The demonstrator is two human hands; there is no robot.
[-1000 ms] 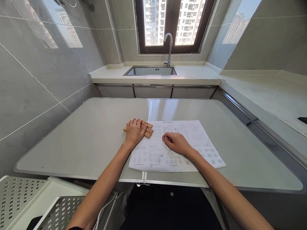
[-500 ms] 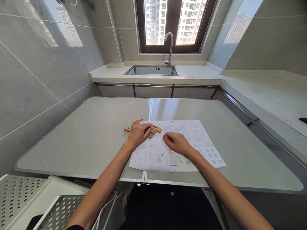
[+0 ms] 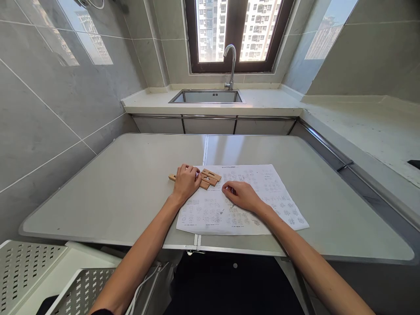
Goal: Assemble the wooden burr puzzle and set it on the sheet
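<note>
Several flat wooden puzzle pieces (image 3: 208, 177) lie at the top left corner of a printed sheet (image 3: 256, 197) on the grey table (image 3: 124, 192). My left hand (image 3: 186, 183) rests on the left part of the pieces, fingers curled over them. My right hand (image 3: 239, 195) lies on the sheet near its middle, fingers bent and pressed on the paper, holding nothing that I can see.
A sink (image 3: 206, 96) with a curved tap (image 3: 231, 65) sits in the counter under the window. A second counter (image 3: 367, 131) runs along the right. White perforated racks (image 3: 36, 271) stand at the lower left. A tiled wall borders the table's left side.
My left hand spread the wooden pieces to the right onto the sheet, then drew its fingers back. My right hand has stayed in place.
</note>
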